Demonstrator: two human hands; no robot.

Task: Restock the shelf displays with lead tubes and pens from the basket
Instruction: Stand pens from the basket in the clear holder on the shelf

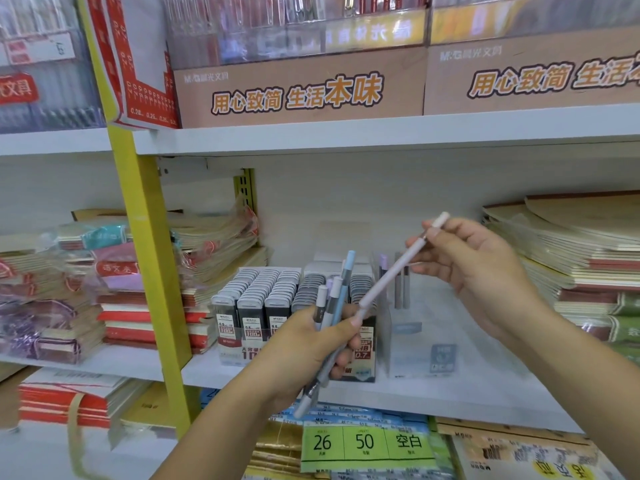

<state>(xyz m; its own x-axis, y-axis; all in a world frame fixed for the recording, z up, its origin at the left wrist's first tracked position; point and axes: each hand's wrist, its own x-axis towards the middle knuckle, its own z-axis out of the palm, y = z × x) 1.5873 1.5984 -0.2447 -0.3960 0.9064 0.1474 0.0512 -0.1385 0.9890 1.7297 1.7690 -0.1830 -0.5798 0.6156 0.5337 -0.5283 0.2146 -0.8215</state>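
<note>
Head view: our left hand (pixel 311 344) fisted round bunch of pens (pixel 334 303), before lead tube display (pixel 256 299) on shelf (pixel 433 393). Our right hand (pixel 474 265) pinches pale pink pen (pixel 398 271) by top end, lower tip touching left thumb.

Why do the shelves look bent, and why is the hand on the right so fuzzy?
Head view: the wide-angle lens bows the white shelf edge and tilts the yellow upright; the right hand and the pale pen it pinches are smeared by motion blur; the left hand with its bundle of pens is sharper; lighting is even, with glare on the clear display boxes up top.
</note>
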